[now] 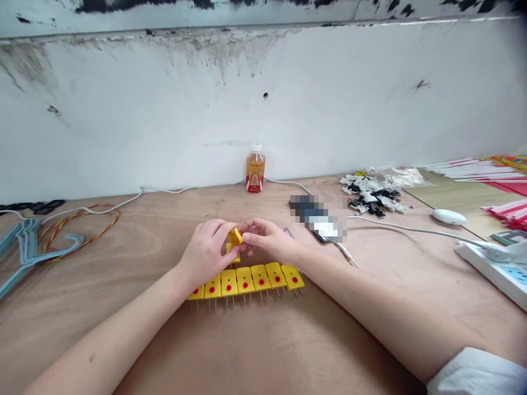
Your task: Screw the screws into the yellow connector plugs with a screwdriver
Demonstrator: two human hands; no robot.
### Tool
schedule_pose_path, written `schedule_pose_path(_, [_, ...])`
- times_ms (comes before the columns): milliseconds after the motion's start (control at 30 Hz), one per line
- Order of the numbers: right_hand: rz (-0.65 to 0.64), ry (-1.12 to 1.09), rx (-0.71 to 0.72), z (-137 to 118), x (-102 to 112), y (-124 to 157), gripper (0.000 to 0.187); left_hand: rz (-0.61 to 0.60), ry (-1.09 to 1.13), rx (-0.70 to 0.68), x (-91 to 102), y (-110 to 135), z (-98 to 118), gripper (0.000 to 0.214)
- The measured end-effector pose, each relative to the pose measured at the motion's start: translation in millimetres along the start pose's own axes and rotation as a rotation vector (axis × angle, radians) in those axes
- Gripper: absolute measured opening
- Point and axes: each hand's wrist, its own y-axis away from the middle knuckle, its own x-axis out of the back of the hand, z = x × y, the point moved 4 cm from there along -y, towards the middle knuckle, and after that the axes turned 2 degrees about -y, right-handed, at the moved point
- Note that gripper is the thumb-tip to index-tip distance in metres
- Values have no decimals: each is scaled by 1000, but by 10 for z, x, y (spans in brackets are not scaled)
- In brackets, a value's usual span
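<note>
Between my two hands is a small yellow plastic piece, raised above the table. My left hand pinches it from the left, fingers curled. From the right, my right hand has its thumb and fingertips closed on the same piece. Just below them, another yellow piece sits partly behind my left fingers. Nearer to me lies a row of yellow blocks, side by side, each with a red dot and thin metal pins pointing toward me. My left wrist covers the row's left end.
A drink bottle stands by the wall. Right of my hands lie a phone, a pile of black and white bits and a power strip. Blue hangers and a red-yellow cord are at left.
</note>
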Motion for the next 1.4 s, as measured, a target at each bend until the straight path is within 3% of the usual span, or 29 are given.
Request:
schedule_pose_path(133, [66,-53,-21,44,-32,5,46,-2,-6,-38,-32,21,35,31])
schedule_pose_path(267, [139,-131,7,56,5,1,44,-4,18,-14,-55,27,2,47])
schedule_pose_path(433, [72,-132,65,38,-28,-12,41,25,135,-1,-60,20,-13,33])
schedule_pose_path(600, [36,-176,17,20,-53,11,42,153,93,-27,-18,55,-16,45])
schedule_pose_path(767, [0,-190,11,10,-55,10,44,124,69,18,-24,55,-46,53])
schedule_pose_path(900, [240,200,190,-40,154,-17,34,76,26,108,-75,59,-94,64])
schedule_pose_path(1000, [368,623,331,-95,272,-12,25,-59,-8,216,-178,79,-148,63])
schedule_pose_path(1133, [280,917,448,-74,255,-12,18,-263,2,282,-296,95,-175,57])
schedule_pose_path(1267, [155,1025,437,22,222,-26,16,-321,25,320,-311,85,-180,51])
schedule_pose_path(1400, [178,1021,388,62,274,-46,17,-333,38,300,-316,86,-173,47])
